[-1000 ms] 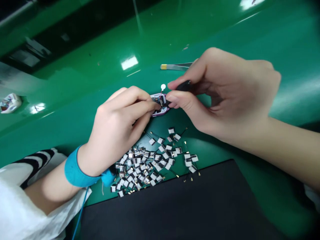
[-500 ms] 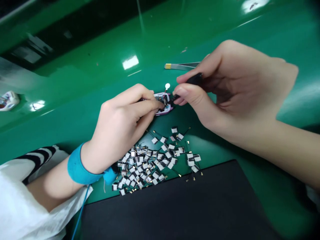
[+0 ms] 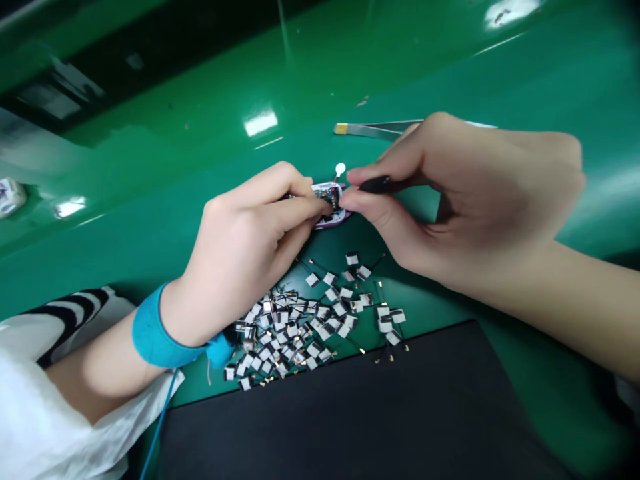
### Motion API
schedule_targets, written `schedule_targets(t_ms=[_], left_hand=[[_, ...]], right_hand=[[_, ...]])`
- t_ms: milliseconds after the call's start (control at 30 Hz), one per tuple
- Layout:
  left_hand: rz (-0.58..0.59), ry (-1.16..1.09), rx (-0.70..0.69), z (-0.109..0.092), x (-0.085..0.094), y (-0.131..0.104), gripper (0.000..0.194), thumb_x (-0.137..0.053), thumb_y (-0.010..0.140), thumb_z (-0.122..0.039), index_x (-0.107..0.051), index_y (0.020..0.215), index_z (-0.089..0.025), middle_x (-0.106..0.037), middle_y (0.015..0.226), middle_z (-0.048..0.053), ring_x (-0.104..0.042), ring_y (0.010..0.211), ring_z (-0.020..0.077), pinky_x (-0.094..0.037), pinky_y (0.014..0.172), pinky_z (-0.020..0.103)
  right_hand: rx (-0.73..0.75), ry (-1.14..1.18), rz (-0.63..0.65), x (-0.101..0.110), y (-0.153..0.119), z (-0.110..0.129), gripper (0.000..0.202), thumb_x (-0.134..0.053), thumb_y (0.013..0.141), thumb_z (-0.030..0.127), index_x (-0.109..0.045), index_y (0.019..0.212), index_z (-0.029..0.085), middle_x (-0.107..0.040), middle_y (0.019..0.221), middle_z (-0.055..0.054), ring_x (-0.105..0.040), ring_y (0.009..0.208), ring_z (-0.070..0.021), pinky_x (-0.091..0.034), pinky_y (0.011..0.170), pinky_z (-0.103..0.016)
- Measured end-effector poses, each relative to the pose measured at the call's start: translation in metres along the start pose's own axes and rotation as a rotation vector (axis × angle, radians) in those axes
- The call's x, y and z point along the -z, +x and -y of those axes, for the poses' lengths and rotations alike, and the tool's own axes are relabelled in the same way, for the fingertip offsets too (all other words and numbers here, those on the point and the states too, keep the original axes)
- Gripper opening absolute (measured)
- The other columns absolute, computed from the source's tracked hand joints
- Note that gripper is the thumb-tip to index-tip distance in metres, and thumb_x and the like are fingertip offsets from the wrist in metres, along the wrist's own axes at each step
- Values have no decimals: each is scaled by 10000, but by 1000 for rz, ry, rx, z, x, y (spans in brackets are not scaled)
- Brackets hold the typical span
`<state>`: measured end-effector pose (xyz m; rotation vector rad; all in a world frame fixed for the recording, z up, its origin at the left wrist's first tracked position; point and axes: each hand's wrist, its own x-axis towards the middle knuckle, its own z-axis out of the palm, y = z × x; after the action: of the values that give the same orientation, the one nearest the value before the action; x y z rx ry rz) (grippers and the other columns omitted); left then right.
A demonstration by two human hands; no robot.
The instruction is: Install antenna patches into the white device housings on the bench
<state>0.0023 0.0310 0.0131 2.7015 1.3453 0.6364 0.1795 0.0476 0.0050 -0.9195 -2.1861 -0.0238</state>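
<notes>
My left hand (image 3: 250, 233) grips a small open electronic device (image 3: 338, 217) with a white and purple case and a bare circuit board. Its fingers cover the near part of the board. A round white disc (image 3: 341, 169) on a thin reddish lead sticks out from the device's far side. Pinched between the thumb and forefinger of my right hand (image 3: 450, 193) is a small black piece (image 3: 375, 185), whose exact kind I cannot make out. The right fingertips are right at the device's right end, and the thumb hides the contact there.
Metal tweezers (image 3: 367, 131) with a yellow end lie behind my right hand. Several small black-and-white antenna-like parts with thin leads (image 3: 285, 333) are piled nearer me, beside a black mat (image 3: 350, 413). A blue wristband (image 3: 160, 333) with a cord circles my left wrist. A white object (image 3: 11, 197) lies far left.
My right hand has come closer to the device and turned lower, bringing the black piece down and left. My left hand keeps its hold. The view has shifted slightly.
</notes>
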Motion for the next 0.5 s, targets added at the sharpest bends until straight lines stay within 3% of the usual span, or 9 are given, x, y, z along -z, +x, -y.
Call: schedule_targets(t_ms=[233, 500], left_hand=[[-6, 17, -14, 0, 0, 0, 116, -474, 810, -173, -581, 806, -219, -584, 823, -35, -566, 757, 89, -440, 601, 199], [-26, 32, -32, 1, 0, 0, 134, -457, 806, -177, -587, 801, -207, -595, 818, -17, -583, 740, 116, -435, 570, 213]], right_hand=[[99, -80, -70, -3, -1, 3, 144, -472, 802, 221, -490, 660, 209, -549, 578, 51, -505, 532, -61, -362, 466, -190], [111, -90, -71, -5, -3, 4, 166, -448, 807, 176, -478, 646, 201, -522, 566, 32, -469, 507, -64, -335, 445, -208]])
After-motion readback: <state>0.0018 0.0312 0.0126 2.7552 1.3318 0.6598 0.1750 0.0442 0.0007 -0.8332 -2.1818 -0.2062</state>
